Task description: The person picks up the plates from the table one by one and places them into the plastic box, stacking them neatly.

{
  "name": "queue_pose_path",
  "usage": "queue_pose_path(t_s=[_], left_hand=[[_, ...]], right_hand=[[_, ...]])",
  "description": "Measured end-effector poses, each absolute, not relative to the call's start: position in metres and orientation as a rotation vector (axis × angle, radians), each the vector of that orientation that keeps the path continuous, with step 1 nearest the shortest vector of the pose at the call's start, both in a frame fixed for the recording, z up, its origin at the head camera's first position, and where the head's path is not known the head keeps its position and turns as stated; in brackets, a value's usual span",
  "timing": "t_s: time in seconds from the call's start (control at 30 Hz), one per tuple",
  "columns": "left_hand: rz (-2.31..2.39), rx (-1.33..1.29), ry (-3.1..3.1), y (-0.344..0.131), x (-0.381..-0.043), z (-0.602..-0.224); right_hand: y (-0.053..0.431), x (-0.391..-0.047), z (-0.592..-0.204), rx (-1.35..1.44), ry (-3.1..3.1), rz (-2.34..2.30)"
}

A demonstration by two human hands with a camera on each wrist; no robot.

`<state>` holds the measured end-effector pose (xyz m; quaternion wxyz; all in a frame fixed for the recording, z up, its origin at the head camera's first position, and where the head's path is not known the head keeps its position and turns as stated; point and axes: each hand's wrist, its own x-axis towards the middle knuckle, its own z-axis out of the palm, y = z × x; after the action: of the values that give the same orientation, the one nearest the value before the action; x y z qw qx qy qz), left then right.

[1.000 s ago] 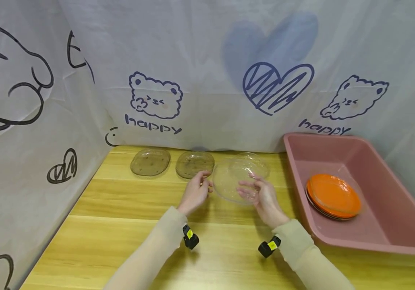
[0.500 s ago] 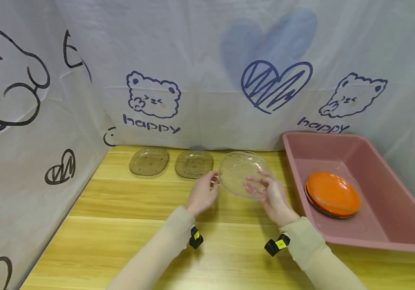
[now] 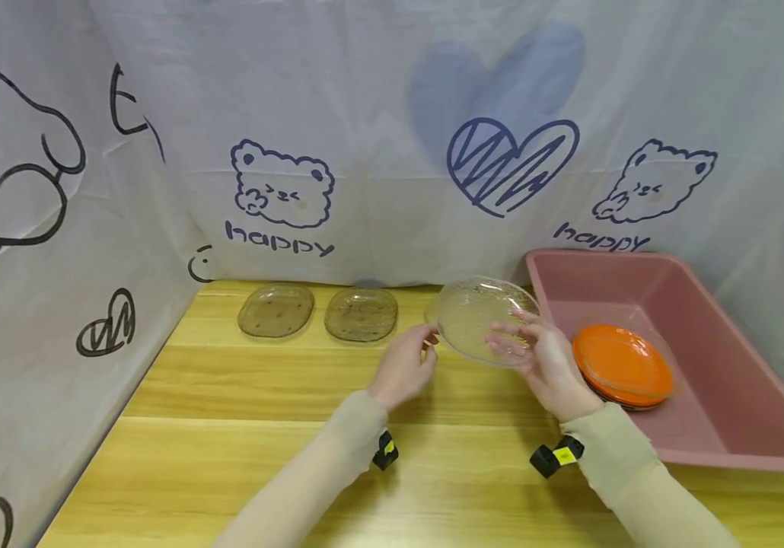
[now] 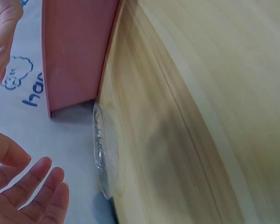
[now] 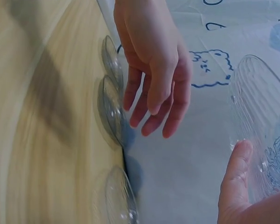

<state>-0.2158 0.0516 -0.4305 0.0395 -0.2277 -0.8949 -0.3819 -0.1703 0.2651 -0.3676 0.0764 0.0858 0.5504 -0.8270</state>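
My right hand (image 3: 552, 365) holds a clear round plate (image 3: 467, 316) with a rippled surface, raised above the table and tilted. Its fingers show through the plate in the head view, and the thumb (image 5: 235, 175) lies along the rim in the right wrist view. My left hand (image 3: 406, 365) is just left of this plate. Seen from the right wrist, that left hand (image 5: 154, 65) hangs apart from the plate with loosely bent fingers and holds nothing. Another clear plate (image 4: 102, 149) lies on the table by the back curtain, mostly behind the held one in the head view.
Two clear rounded-square plates, one at the far left (image 3: 275, 310) and one beside it (image 3: 361, 314), lie along the back of the wooden table (image 3: 248, 457). A pink tub (image 3: 741, 350) stands at right, with orange plates (image 3: 621, 365) stacked inside. A printed curtain (image 3: 378, 205) hangs behind.
The clear plate has gone up and to the right with my right hand, towards the tub. My left hand has moved right alongside it. The other plates stay put.
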Motion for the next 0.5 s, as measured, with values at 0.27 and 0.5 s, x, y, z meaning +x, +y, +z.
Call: queue_pose_path(t_s=[0.27,0.5], left_hand=[[-1.059,-0.812,-2.782,0.078,-0.21,-0.421],[-0.932,-0.924,-2.757,0.096,-0.203,-0.421]], right_hand=[[0.294,-0.173,-0.354,0.255,1.633,-2.493],[0.319,-0.173,-0.35,0.224,1.583,-2.518]])
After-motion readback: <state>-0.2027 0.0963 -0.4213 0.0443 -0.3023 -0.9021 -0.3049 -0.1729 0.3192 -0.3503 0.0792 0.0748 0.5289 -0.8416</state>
